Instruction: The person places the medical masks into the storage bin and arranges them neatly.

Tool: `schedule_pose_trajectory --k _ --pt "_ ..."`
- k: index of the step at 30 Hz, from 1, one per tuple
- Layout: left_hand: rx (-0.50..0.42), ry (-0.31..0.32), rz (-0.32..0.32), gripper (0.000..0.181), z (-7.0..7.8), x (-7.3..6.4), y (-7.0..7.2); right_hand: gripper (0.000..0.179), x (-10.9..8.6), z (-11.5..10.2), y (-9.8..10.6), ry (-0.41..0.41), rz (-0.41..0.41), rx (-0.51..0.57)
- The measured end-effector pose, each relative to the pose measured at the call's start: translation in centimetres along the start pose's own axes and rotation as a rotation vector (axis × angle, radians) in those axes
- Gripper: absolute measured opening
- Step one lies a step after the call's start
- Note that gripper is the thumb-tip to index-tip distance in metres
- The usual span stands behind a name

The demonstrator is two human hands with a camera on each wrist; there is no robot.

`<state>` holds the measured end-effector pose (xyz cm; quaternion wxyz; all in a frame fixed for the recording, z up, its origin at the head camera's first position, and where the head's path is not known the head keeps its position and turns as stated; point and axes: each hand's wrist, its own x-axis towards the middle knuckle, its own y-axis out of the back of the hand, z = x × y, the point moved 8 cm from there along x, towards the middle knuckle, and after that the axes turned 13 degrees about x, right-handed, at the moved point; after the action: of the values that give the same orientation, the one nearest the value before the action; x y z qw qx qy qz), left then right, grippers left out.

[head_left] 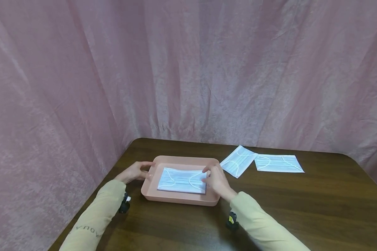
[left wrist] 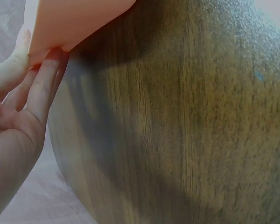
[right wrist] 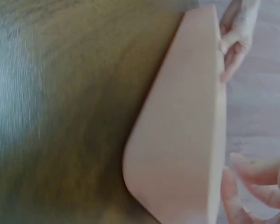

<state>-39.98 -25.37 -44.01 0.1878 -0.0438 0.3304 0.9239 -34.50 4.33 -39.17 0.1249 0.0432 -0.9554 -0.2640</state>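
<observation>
A pink tray [head_left: 179, 201] lies on the table with a pale blue pleated face mask [head_left: 180, 181] flat inside it. My left hand [head_left: 135, 172] holds the tray's left edge. In the left wrist view, the fingertips [left wrist: 53, 55] touch the outer wall while the thumb lies at the rim. Over the right end of the mask is my right hand [head_left: 216, 179], its thumb and index finger bent and apart. No mask shows between the right fingers [right wrist: 259, 171] in the right wrist view, where the tray wall hides what lies below.
Two more face masks lie right of the tray: a slanted one [head_left: 238, 161] beside its far right corner, and a straighter one [head_left: 279, 163] farther right, their near ends meeting. A pink curtain [head_left: 188, 69] hangs behind the brown wooden table [head_left: 301, 198].
</observation>
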Motion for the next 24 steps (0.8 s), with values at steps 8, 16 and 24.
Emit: schedule_pose_trajectory --k 8,16,24 --pt "0.004 0.005 0.007 0.06 -0.2 0.2 0.0 0.027 1.1 0.6 5.8 0.13 0.109 0.119" --pt "0.015 0.029 0.027 0.061 -0.5 0.2 0.1 0.031 1.6 3.8 11.8 0.079 0.216 0.217" --pt "0.016 0.032 0.021 0.061 -0.3 0.1 0.2 0.031 0.3 9.0 17.1 0.034 0.327 0.272"
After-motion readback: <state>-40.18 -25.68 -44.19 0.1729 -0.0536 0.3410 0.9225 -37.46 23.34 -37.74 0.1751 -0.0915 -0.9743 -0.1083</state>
